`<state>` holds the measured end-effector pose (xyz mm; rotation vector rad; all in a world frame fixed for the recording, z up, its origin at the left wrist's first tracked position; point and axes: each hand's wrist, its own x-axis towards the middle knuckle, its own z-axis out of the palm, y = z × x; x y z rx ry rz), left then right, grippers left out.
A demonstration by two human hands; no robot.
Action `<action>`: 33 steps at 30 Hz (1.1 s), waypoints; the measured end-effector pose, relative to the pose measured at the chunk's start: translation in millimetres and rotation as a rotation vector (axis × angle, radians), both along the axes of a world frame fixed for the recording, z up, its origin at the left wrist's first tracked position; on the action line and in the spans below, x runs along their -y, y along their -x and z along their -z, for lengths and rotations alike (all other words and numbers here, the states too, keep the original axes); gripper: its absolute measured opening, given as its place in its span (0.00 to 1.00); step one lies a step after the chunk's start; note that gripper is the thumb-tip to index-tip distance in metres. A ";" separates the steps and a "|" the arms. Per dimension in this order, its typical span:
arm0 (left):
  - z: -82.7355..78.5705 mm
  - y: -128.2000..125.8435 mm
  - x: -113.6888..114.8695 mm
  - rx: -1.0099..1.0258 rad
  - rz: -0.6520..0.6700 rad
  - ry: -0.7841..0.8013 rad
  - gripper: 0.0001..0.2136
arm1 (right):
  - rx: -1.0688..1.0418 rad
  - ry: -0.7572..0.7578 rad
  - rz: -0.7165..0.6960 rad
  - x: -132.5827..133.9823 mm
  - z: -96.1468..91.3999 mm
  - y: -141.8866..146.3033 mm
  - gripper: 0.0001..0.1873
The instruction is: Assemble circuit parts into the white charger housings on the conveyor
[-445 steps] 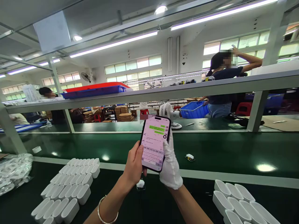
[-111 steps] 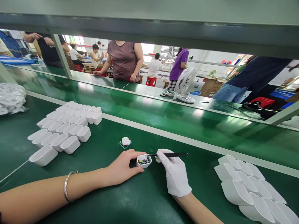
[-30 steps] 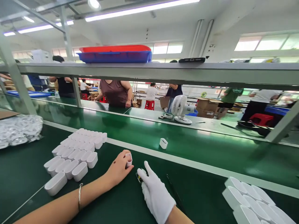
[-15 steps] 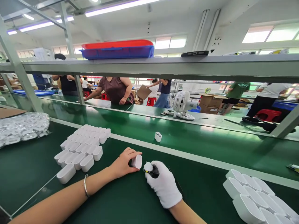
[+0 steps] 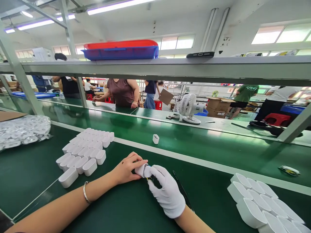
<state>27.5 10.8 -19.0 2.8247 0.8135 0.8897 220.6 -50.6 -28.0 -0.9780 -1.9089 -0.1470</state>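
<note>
Left hand (image 5: 127,168) pinches a tilted white housing (image 5: 139,171); gloved right hand (image 5: 167,193) pinches a circuit board (image 5: 147,172) at the housing's mouth.

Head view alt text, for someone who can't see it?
A bare left hand holds a white oval plastic cup; the white-gloved right hand holds a white-topped electronic part at the cup's mouth. Similar cups stand left and right on the dark green worktop.

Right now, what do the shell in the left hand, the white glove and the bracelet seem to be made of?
Shell: probably plastic, smooth and evenly white. White glove: likely thin fabric, matte, with soft creases. Bracelet: apparently metal, polished, judging by its silvery shine.
</note>
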 end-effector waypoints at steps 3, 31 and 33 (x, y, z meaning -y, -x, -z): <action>-1.2 -0.2 1.1 0.014 0.015 -0.018 0.24 | 0.015 -0.011 -0.018 -0.4 2.8 -2.8 0.16; -1.6 -0.4 5.0 -0.060 0.122 -0.233 0.21 | -0.065 0.148 -0.097 4.3 5.9 3.1 0.15; -3.7 -1.9 7.7 -0.052 0.150 -0.250 0.21 | -0.274 0.299 -0.171 5.4 8.7 2.1 0.22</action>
